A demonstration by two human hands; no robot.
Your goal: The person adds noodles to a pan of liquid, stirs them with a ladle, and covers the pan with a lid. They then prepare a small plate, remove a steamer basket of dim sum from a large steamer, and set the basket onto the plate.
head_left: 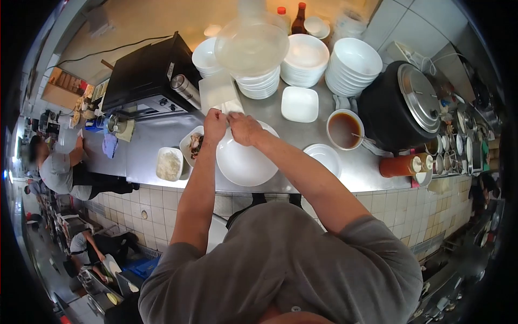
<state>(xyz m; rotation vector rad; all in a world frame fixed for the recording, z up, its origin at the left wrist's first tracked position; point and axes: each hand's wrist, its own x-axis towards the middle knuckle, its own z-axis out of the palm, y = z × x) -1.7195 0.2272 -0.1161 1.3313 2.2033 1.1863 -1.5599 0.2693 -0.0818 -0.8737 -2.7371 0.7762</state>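
Observation:
My left hand (215, 126) and my right hand (244, 128) are close together over the far edge of a large white plate (245, 162). Fingers of both are pinched at a thin white sheet (232, 106), which looks like a paper napkin. It lies against the front of a pale flat stack (215, 90). Left of the plate, a white dish with chopped brown food (195, 144) is partly behind my left forearm. Beside it sits a square bowl of white rice (169, 164).
Stacks of white bowls (353, 65) and plates (305, 56) line the back. A black oven (154, 81) stands left, a large black pot (399, 100) right. A bowl of brown liquid (345, 129) holds a spoon. Squeeze bottles (404, 164) lie near the front edge. Another person (59, 167) works far left.

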